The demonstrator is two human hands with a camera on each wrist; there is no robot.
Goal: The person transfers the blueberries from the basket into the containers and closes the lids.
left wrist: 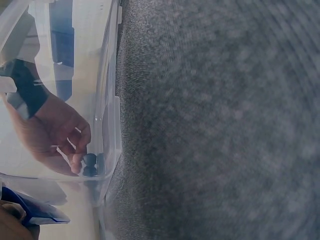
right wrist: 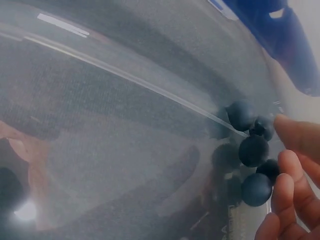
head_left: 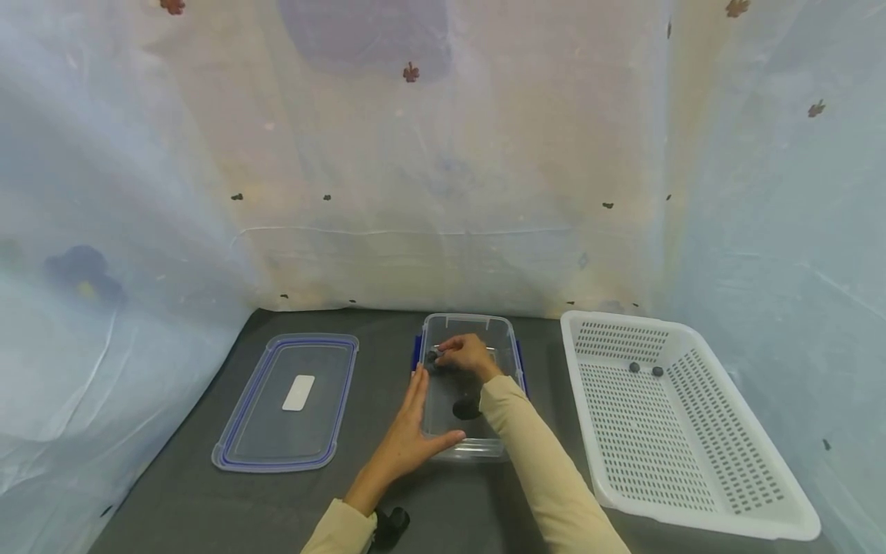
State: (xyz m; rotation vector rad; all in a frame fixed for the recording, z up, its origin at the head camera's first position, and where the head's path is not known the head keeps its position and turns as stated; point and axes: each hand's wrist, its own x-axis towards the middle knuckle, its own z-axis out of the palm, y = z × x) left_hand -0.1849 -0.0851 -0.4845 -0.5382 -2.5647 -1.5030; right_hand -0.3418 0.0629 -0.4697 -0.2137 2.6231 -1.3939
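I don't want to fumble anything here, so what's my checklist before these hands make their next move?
1. Lid off the clear container: ok, it lies to the container's left.
2. Right hand at the dark balls: ok, it reaches into the container beside them.
3. Balls spread apart: not ok, they are bunched together in the right wrist view.
4. One ball firmly gripped: cannot tell, the contact is unclear.
5. Left hand steadying the container: cannot tell, it is at the left side, but any pressure does not show.
6. White basket upright and open: ok, two more balls lie inside.
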